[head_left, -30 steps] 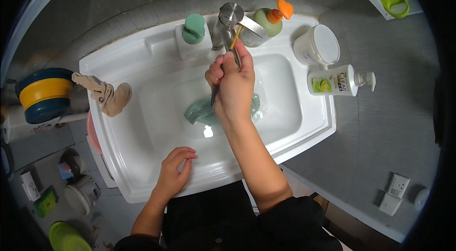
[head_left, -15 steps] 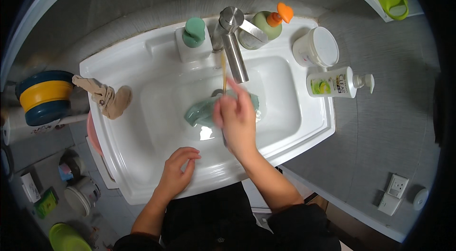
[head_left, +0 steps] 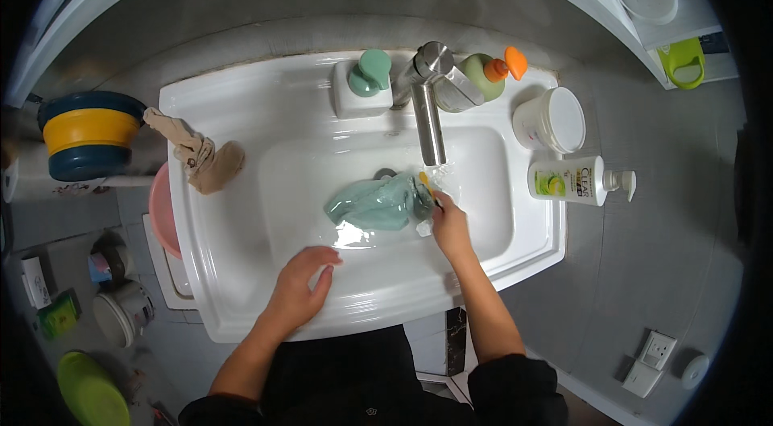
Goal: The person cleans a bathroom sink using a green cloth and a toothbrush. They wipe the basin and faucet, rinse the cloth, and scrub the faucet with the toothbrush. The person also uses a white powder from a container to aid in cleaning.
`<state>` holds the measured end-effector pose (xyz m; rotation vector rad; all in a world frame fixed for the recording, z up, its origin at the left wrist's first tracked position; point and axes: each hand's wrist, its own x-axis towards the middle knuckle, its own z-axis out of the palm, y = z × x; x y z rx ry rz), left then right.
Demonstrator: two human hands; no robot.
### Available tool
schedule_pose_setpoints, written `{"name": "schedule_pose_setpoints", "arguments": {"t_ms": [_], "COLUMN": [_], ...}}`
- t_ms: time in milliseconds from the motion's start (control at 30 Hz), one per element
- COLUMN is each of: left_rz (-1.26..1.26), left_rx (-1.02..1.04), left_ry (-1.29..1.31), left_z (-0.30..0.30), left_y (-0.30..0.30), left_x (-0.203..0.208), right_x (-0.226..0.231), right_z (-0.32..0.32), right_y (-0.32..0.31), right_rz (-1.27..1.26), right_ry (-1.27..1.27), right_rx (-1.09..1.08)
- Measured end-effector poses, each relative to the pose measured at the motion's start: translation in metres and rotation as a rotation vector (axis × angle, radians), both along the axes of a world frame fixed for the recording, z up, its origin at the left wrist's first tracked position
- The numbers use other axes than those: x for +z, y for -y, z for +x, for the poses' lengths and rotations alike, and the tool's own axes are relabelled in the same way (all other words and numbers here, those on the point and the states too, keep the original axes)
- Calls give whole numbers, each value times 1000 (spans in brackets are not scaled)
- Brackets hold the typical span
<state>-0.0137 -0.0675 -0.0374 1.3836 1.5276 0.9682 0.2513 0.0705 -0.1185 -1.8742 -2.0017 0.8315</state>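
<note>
A wet, pale green cloth (head_left: 377, 202) lies bunched in the white sink's (head_left: 290, 154) basin, beside the drain. At its right end my right hand (head_left: 451, 226) is closed round a thin yellow-tipped stick (head_left: 427, 182) that looks like a toothbrush. Its tip is close to the cloth, below the metal faucet (head_left: 429, 124); whether it touches I cannot tell. Splashing shows on the basin under the spout. My left hand (head_left: 304, 285) holds nothing, fingers slightly bent and thumb apart, over the sink's front part.
A brown crumpled sock-like cloth (head_left: 208, 159) hangs over the left rim. Along the back stand a green-topped pump bottle (head_left: 364, 92) and an orange-topped bottle (head_left: 483, 76). A white tub (head_left: 551, 122) and a white pump bottle (head_left: 570, 181) are at right. A shelf edge (head_left: 596, 23) runs overhead.
My right hand has moved right and down to the cloth's right end, turning the stick from upright to slanted. My left hand stays about where it was. The whole view has shifted.
</note>
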Motion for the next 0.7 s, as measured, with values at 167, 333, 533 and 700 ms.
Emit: {"name": "schedule_pose_setpoints", "arguments": {"t_ms": [167,333,533,700], "left_rz": [136,367,456,468], "left_rx": [131,97,51,126], "left_ry": [-120,-223,-341,-392], "left_z": [-21,-28,-29,-64], "left_y": [-73,-175,-223,-206], "left_x": [-2,-13,-17,-30], "right_x": [113,179,165,155], "right_z": [-3,-77,-107,-99], "right_y": [29,-19,-71,-55], "right_rz": [93,393,548,428], "right_ry": [-137,-10,281,269], "right_rx": [-9,338,324,299]}}
